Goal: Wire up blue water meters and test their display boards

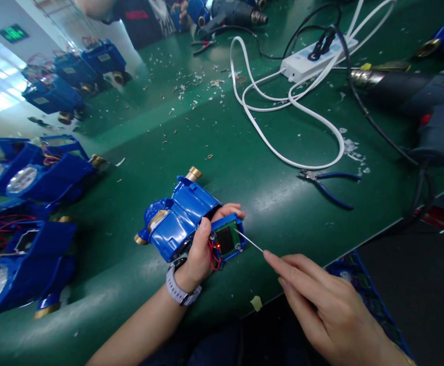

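My left hand [202, 249] is closed around a blue water meter [179, 216] with brass fittings, holding it just above the green table [214, 152]. The meter's open end shows a small green circuit board [227, 239] with red wires and a lit red dot. My right hand [317, 300] pinches a thin metal tool [249, 240]. Its tip touches the edge of the circuit board. A pale watch sits on my left wrist.
Several more blue meters [27, 178] lie at the left. Blue-handled pliers [328, 185], a white power strip [317, 58] with looped white cable, and a dark heat gun [416, 101] lie to the right. Another person sits at the far side. White scraps litter the table.
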`<state>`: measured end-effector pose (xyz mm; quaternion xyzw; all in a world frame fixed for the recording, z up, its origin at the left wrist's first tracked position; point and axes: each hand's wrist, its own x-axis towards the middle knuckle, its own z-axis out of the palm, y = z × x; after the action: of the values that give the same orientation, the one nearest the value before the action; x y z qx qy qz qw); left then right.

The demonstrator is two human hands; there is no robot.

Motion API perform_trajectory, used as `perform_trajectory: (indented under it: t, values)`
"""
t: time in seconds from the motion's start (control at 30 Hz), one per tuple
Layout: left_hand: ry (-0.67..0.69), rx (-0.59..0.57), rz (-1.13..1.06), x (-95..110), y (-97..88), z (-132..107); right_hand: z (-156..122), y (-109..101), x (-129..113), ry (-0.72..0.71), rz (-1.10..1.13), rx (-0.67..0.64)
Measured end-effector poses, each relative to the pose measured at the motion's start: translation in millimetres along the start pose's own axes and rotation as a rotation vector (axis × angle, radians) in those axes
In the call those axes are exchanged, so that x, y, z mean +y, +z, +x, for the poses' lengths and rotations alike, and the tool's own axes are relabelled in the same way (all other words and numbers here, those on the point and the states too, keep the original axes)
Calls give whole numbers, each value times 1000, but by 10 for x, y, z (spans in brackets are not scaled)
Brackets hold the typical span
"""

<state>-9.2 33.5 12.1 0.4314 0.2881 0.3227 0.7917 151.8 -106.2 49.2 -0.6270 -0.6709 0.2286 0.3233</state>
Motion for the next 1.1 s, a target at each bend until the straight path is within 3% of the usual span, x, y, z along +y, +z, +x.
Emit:
perform_trajectory:
  t: [0.13, 0.43, 0.73, 0.9, 1.1]
  values:
    - [-51, -23, 21, -5, -51, -17, -17, 0, 12, 5, -56, -12]
    - [-87, -33, 284, 79, -153, -51, -47, -32, 19, -74, -139, -1]
    - [-10, -14, 211, 47, -68, -31, -36, 18, -3, -101, -110, -57]
    - [-66, -26, 257, 66, -104, -45, -33, -2, -26, -109, -188, -30]
    - [-18, -42, 257, 30, -136, -21, -2, -26, -50, -155, -323, 5]
